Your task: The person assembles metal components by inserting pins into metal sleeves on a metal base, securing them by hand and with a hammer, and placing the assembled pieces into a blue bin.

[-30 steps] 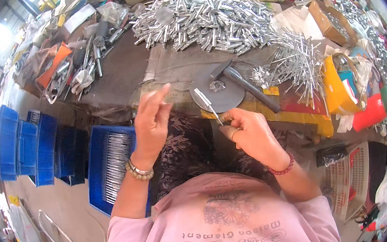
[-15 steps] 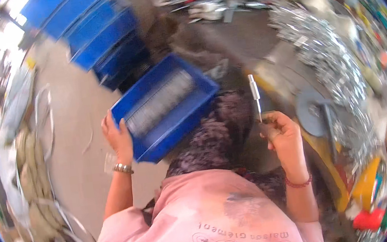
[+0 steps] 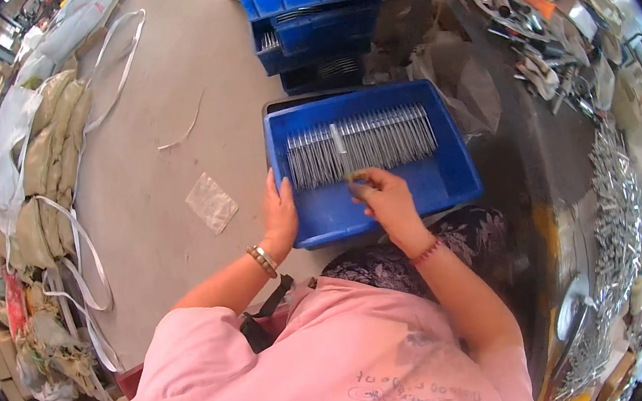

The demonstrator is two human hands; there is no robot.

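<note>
A shallow blue plastic bin (image 3: 385,202) sits in front of me, with a long row of thin metal rods (image 3: 398,139) lying side by side in it. My left hand (image 3: 281,215) grips the bin's left wall, the fingers along its edge. Over the row, my right hand (image 3: 385,197) pinches the lower end of a slim metal rod (image 3: 337,139). This rod has a thicker silver end that points away from me. Whether it touches the rods beneath, I cannot tell.
A stack of blue bins (image 3: 320,32) with metal rods inside stands just beyond. A clear plastic bag (image 3: 212,203) lies on the floor at left, near stacked tan sacks (image 3: 58,145). A heap of shiny metal rods (image 3: 609,229) and a grey disc (image 3: 573,306) are at right.
The view has swung right and the bin now appears level rather than tilted. My right hand has brought the metal rod from the right side to over the row in the bin.
</note>
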